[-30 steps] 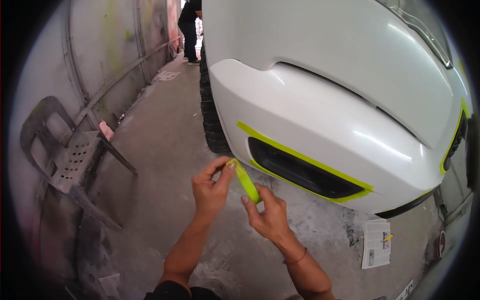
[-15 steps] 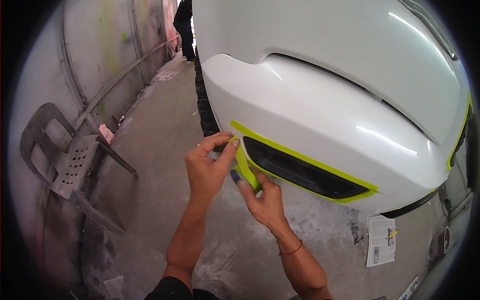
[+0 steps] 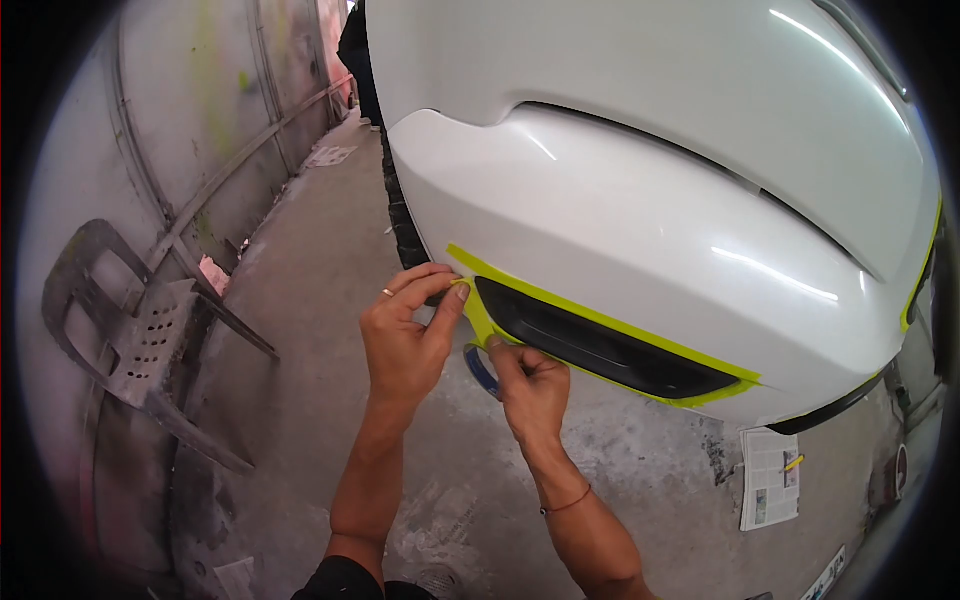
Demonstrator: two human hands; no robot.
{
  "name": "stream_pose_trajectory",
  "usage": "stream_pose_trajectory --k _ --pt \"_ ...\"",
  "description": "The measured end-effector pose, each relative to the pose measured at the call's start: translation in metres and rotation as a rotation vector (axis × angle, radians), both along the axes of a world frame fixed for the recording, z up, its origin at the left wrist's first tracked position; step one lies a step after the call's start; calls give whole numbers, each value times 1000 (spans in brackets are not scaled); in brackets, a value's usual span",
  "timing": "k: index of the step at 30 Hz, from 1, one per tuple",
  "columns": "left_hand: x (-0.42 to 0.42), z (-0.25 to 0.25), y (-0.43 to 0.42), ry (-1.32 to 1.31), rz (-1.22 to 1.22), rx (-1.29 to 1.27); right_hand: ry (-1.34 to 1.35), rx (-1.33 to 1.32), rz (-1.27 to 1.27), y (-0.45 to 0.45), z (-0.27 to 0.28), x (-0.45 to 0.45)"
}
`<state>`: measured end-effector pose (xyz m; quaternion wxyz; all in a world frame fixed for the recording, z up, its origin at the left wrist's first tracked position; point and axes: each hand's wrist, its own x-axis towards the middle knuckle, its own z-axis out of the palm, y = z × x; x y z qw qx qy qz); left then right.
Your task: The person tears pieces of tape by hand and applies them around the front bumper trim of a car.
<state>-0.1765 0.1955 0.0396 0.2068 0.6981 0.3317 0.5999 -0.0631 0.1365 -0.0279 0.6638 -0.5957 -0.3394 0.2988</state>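
Note:
My left hand pinches the upper end of a strip of yellow-green tape between thumb and fingers, at the left end of the black bumper vent. Lower down, my right hand is closed on the tape, its thumb against the strip. The tape roll shows its dark blue inner ring beside my right fingers. More yellow-green tape runs along the vent's upper and lower edges on the white bumper.
A grey plastic chair stands at the left by the wall. Newspaper with a yellow object lies on the floor at the lower right. Beyond the car, a person in dark clothes is partly hidden.
Both hands have come to the vent's left end with the tape strip. The roll has turned, showing its blue inner ring. The view has shifted, and the far person is more hidden.

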Motion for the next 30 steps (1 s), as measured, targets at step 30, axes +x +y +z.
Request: stream_pose_trajectory --k 30 --pt "5 -10 2 -138 -33 -81 26 -21 -45 0 3 -4"
